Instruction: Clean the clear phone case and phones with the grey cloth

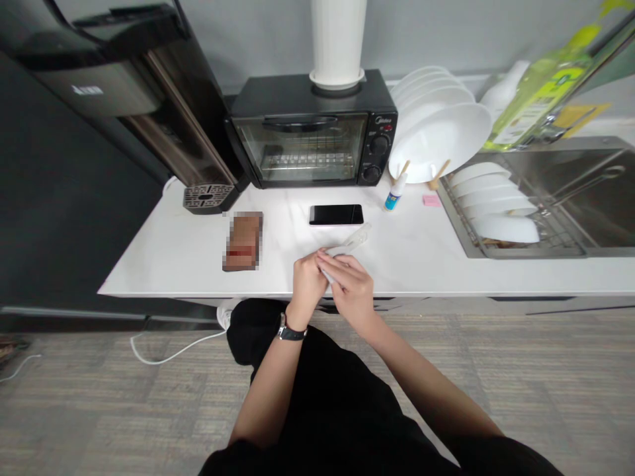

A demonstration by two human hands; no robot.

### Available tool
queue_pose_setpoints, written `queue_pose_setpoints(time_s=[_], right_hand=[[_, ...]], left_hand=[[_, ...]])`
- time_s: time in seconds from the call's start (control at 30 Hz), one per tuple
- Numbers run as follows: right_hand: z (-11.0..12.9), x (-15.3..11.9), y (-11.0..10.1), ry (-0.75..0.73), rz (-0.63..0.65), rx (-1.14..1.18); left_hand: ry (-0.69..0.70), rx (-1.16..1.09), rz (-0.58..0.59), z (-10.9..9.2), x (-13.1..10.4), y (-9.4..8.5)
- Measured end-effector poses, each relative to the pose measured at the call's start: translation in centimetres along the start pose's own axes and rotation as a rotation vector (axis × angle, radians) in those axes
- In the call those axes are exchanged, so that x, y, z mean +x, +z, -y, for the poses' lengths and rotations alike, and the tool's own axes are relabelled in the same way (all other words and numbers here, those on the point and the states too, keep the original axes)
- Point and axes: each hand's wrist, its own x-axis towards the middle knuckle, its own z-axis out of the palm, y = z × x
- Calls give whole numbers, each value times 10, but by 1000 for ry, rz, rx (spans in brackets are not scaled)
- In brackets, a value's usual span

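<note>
My left hand (308,283), with a watch on its wrist, is closed over the near end of a slim, pale translucent piece that looks like a clear phone case (356,239). My right hand (353,285) is folded round the same piece, its fingertips meeting the left hand's. The far end of the case sticks out up and to the right; the fingers hide the rest. Just beyond the hands a black-screened phone (336,215) lies flat on the white counter (282,231). To the left lies a brown, pixelated object (242,241) whose kind I cannot make out.
A small white and blue bottle (394,195) stands near a pink pad (431,200). Behind are a toaster oven (307,149) and a rack of white plates (441,135). A drink dispenser (173,112) is left; a sink (585,198) with bowls (496,198) is right.
</note>
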Motion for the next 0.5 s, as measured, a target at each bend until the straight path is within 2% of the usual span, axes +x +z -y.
queue_pose_setpoints(time_s=[0.1,0.3,0.4,0.5], right_hand=[[-7,5,-7,-88,81,66],[-39,32,-40,-243,228,141],[-51,41,-54,-239,257,139],[-67,49,-73,-118,241,75]], left_hand=[[6,13,15,2,-1,1],[-19,12,29,-3,-1,-1],[-28,-13,32,-6,-1,-2],[-26,-47,41,-8,-1,-2]])
